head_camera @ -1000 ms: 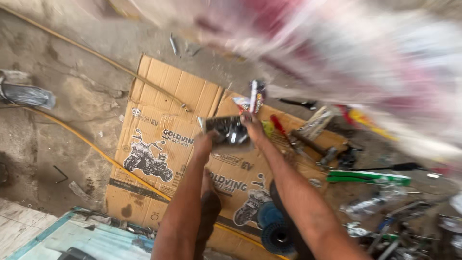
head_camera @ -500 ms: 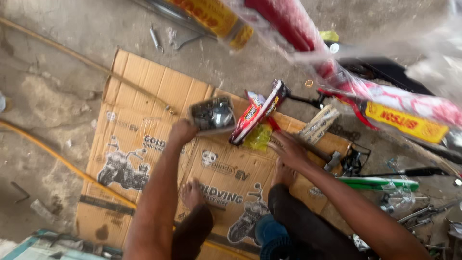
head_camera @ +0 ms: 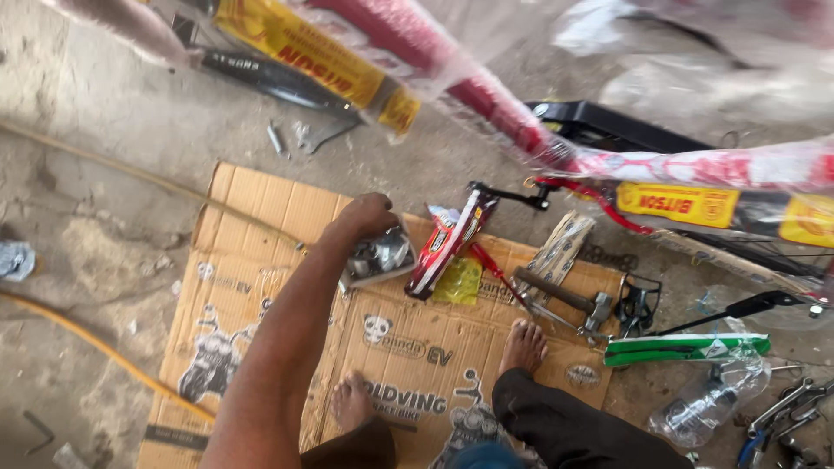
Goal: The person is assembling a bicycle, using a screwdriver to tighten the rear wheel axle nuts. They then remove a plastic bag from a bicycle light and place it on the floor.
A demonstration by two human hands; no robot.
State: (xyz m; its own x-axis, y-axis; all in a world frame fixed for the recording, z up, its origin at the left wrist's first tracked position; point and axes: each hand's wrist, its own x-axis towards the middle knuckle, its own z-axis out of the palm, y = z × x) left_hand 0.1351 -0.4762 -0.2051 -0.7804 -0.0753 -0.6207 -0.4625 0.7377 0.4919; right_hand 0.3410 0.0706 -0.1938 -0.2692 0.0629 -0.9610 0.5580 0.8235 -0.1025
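Left grip [head_camera: 369,215] over clear bag of metal parts [head_camera: 380,257]

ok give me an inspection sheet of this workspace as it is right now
surface: flattened cardboard on a rough concrete floor
job's things: clear bag of metal parts
clutter: hammer, red screwdriver, red packet, green part, plastic bottle
grippers: left hand closed on the bag; right hand not in view
cables: yellow hose along the floor
surroundings: plastic-wrapped red bicycle frame overhead, bare feet on the cardboard
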